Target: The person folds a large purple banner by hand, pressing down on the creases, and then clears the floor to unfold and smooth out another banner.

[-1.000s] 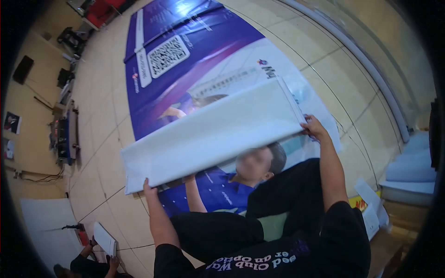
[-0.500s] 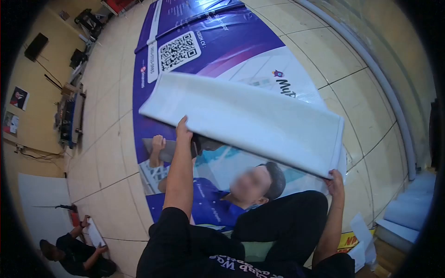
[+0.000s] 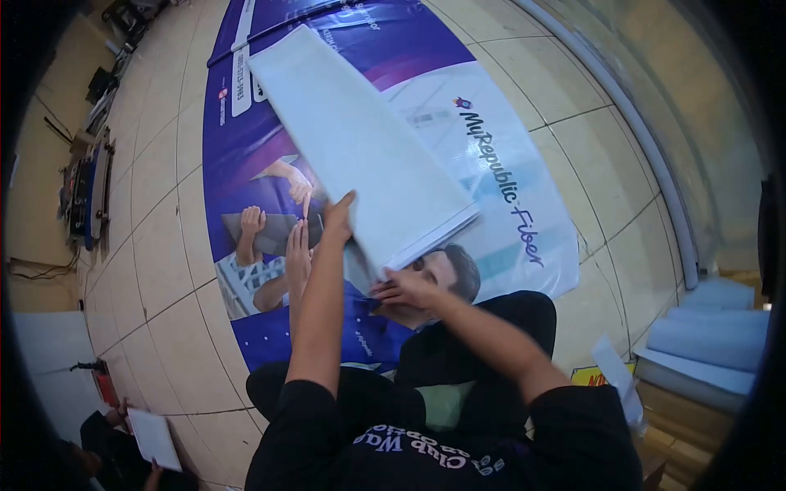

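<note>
A white folded banner or sheet (image 3: 368, 147) lies slantwise over the large printed banner (image 3: 524, 221), its far end pointing up and left. My left hand (image 3: 337, 219) grips the sheet's left long edge, thumb on top and fingers out of sight beneath. At the near corner, my right hand (image 3: 401, 290) has its fingers closed on the sheet's edge, slightly blurred. Several layers show along the near end. Below the sheet, the printed banner carries purple areas, lettering and pictures of people; its surface reaches up to my crossed legs (image 3: 483, 352).
Tiled floor (image 3: 155, 270) surrounds the banner. At the lower left, another person holds a white panel (image 3: 154, 438). Rolls of pale material (image 3: 704, 331) lie at the right, near a long grey pipe (image 3: 622, 123). A dark rack (image 3: 90, 188) stands along the left wall.
The folded sheet has turned from lying crosswise to pointing away from me. My right hand has moved left with its near corner, close to my left hand. My view has shifted.
</note>
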